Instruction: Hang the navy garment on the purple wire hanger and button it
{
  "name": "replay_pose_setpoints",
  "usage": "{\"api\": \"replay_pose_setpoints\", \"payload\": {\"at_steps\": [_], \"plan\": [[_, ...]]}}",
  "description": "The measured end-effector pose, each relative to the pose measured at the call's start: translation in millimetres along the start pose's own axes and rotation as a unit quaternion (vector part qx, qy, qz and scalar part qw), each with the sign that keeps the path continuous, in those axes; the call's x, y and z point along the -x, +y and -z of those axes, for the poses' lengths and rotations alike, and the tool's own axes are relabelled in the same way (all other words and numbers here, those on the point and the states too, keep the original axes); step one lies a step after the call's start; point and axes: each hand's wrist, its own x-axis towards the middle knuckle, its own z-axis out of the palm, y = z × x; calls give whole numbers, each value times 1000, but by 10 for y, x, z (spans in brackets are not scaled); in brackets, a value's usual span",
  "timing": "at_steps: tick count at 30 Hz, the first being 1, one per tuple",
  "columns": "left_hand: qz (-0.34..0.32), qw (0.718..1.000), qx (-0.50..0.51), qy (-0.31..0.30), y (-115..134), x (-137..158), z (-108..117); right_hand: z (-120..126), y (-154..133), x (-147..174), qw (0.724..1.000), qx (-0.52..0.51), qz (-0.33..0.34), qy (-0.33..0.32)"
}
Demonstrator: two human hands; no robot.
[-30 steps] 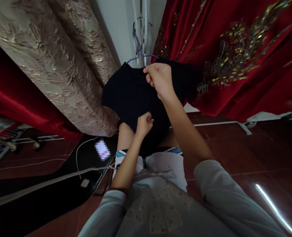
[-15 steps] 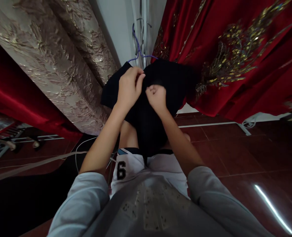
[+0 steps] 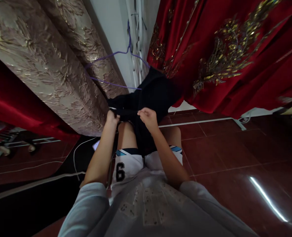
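Note:
A dark garment (image 3: 158,90) hangs half off a purple wire hanger (image 3: 116,52). Its right side still covers the hanger's right arm, while the left arm of the hanger is bare. My left hand (image 3: 112,118) is closed on the garment's left part, low and near the patterned curtain. Between my hands a strip of the dark cloth is drawn taut. My right hand (image 3: 148,118) pinches the cloth at the middle, just above my knees. The dark folds hide the exact edges gripped.
Beige patterned curtain (image 3: 62,72) hangs at the left, and red cloth with gold sequins (image 3: 225,52) at the right. White rack poles (image 3: 137,42) stand behind the hanger. A phone-like lit object (image 3: 96,145) and a white cable (image 3: 74,154) lie by my left forearm.
Both hands have moved down, the left one also outward to the left. The garment's left side has come off the hanger, baring its arm and lower bar.

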Motion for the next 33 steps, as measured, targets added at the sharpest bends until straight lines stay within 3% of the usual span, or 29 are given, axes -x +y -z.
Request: {"api": "replay_pose_setpoints", "payload": {"at_steps": [3, 6, 9, 11, 13, 15, 17, 20, 23, 26, 28, 31, 33], "plan": [[53, 998, -32, -27, -165, 235, -11, 193, 254, 250, 995, 2, -68, 71], [30, 989, -48, -136, -105, 503, -157, 294, 341, 337, 992, 29, -69, 98], [-91, 953, -124, -261, -10, 786, -375, 241, 231, 287, 998, 60, -1, 28], [-208, 903, -219, -307, 35, 923, -486, 155, 100, 210, 995, 52, 53, -68], [-324, 843, -290, -316, 74, 979, -527, 83, -47, 95, 990, 33, 64, -122], [-394, 813, -303, -303, 107, 947, -485, 58, -204, -70, 990, 45, 49, -123], [-384, 815, -302, -311, 113, 862, -382, 74, -361, -296, 989, 79, 61, -109], [-275, 805, -367, -378, 45, 732, -190, 108, -524, -729, 979, 110, 158, -69], [-220, 744, -452, -441, -45, 642, -15, 105, -497, -1165, 965, 128, 228, -22], [-220, 678, -519, -472, -36, 508, 165, 127, -333, -1435, 968, 181, 171, -18], [-204, 616, -608, -457, 37, 368, 312, 217, -254, -1492, 966, 220, 136, -25], [-193, 523, -735, -386, 231, 134, 546, 484, -307, -1450, 955, 254, 156, 12], [-214, 507, -759, -350, 422, 11, 648, 694, -449, -1386, 942, 281, 182, 38]]}}
